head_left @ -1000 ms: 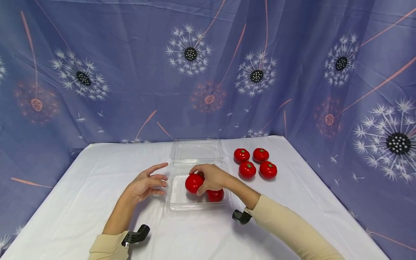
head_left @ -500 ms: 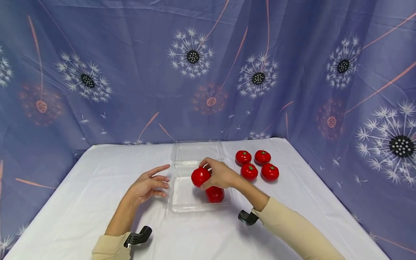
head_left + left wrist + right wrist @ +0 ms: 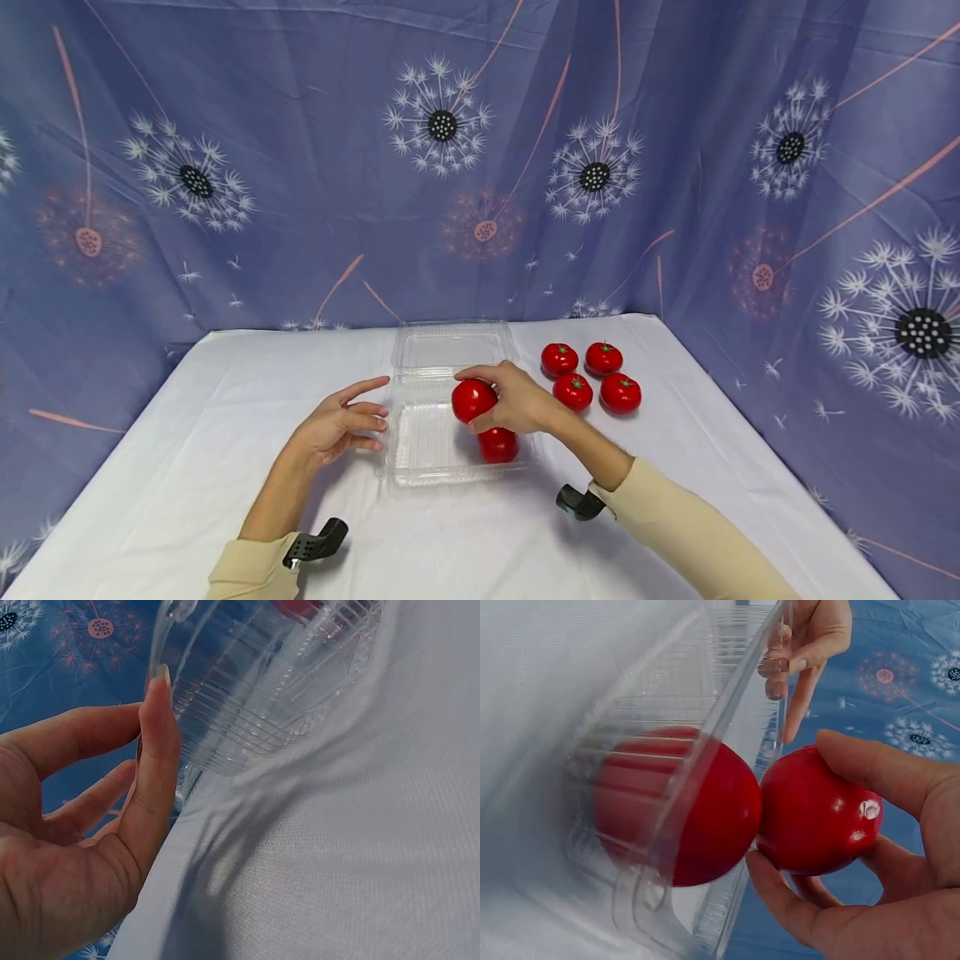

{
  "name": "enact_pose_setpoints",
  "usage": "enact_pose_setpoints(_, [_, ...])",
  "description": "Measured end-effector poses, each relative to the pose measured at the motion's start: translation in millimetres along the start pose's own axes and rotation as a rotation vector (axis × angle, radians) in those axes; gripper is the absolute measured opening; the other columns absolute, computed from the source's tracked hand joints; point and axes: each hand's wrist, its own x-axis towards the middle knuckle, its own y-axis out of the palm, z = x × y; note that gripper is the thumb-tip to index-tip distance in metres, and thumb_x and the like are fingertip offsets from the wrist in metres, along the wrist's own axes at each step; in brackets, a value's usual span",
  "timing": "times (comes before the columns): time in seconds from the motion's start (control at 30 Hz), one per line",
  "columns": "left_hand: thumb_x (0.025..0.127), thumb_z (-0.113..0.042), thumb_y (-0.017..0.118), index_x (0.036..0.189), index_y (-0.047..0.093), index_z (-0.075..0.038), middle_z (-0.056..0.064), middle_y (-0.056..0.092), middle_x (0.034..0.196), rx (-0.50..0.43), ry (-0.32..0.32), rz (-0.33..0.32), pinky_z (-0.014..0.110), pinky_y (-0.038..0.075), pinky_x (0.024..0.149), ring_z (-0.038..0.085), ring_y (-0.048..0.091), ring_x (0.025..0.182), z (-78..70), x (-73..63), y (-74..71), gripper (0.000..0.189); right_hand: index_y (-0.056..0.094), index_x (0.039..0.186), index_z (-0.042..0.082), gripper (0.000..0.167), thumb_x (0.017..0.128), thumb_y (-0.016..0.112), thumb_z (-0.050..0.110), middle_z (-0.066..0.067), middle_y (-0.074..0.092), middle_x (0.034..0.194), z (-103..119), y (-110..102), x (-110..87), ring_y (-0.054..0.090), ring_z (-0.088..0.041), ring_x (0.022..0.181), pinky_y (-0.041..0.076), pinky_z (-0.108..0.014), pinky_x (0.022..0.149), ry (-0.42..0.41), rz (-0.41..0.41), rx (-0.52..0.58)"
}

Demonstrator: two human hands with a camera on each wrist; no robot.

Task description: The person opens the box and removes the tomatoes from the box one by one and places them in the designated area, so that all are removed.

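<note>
My right hand (image 3: pixel 517 402) holds a shiny red tomato (image 3: pixel 471 402) between thumb and fingers, above the right part of a clear plastic clamshell container (image 3: pixel 450 477). A second tomato (image 3: pixel 498 447) sits inside, in the front right corner; the right wrist view shows the held tomato (image 3: pixel 817 814) right against it. My left hand (image 3: pixel 337 429) is beside the container's left side, fingers extended and relaxed. In the left wrist view its fingertips (image 3: pixel 157 694) are right at the clear rim (image 3: pixel 161 645).
Several tomatoes with green stems (image 3: pixel 572 392) stand grouped on the white tablecloth (image 3: pixel 660 467) to the container's right. The hinged lid (image 3: pixel 454 346) lies folded back towards the blue dandelion-print curtain (image 3: pixel 315 167).
My right hand has carried the held tomato rightward and slightly back, from the container's middle to above the seated tomato. My left hand stays at the left side.
</note>
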Motion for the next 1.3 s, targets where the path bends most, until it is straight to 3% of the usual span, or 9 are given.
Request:
enact_pose_setpoints(0.13, [0.084,0.014,0.065,0.16,0.027,-0.005,0.007,0.068,0.096,0.005,-0.004,-0.004,0.034,0.063,0.063,0.015,0.068,0.075,-0.9,0.3,0.9,0.087,0.064,0.135,0.027,0.067,0.074,0.089,0.018,-0.011,0.056,0.124,2,-4,-3.7,0.055,-0.026,0.113,0.06,-0.041,0.085,0.019,-0.035,-0.028])
enact_pose_setpoints(0.43, [0.085,0.013,0.066,0.16,0.025,-0.005,0.007,0.066,0.096,0.01,-0.001,0.001,0.033,0.063,0.063,0.014,0.068,0.076,0.1,0.0,1.4,0.087,0.067,0.126,0.029,0.057,0.074,0.089,0.028,0.0,0.069,0.113,-5,-15,-8.7,0.063,-0.023,0.104,0.059,-0.033,0.074,0.032,-0.121,0.031])
enact_pose_setpoints(0.8, [0.084,0.014,0.067,0.157,0.036,-0.01,0.007,0.066,0.097,0.003,0.006,-0.004,0.034,0.064,0.064,0.014,0.068,0.077,2.2,-0.3,2.0,0.082,0.061,0.122,0.027,0.058,0.072,0.09,0.028,-0.01,0.066,0.122,-13,-26,-18.2,0.065,-0.028,0.109,0.061,-0.038,0.077,0.121,-0.154,0.051])
enact_pose_setpoints(1.17, [0.085,0.013,0.066,0.158,0.032,-0.009,0.007,0.068,0.097,-0.005,0.006,0.001,0.034,0.064,0.064,0.014,0.068,0.077,2.3,0.5,1.2,0.083,0.052,0.119,0.023,0.062,0.07,0.091,0.022,-0.014,0.064,0.118,-25,-32,-27.0,0.067,-0.026,0.094,0.062,-0.035,0.074,0.163,-0.172,0.05])
enact_pose_setpoints(1.3, [0.085,0.013,0.066,0.159,0.03,-0.007,0.007,0.067,0.097,0.001,0.007,0.002,0.034,0.064,0.064,0.014,0.068,0.077,2.6,0.5,1.3,0.085,0.055,0.126,0.022,0.066,0.07,0.09,0.021,-0.013,0.064,0.116,-32,-34,-30.6,0.066,-0.025,0.096,0.062,-0.035,0.077,0.151,-0.154,0.043])
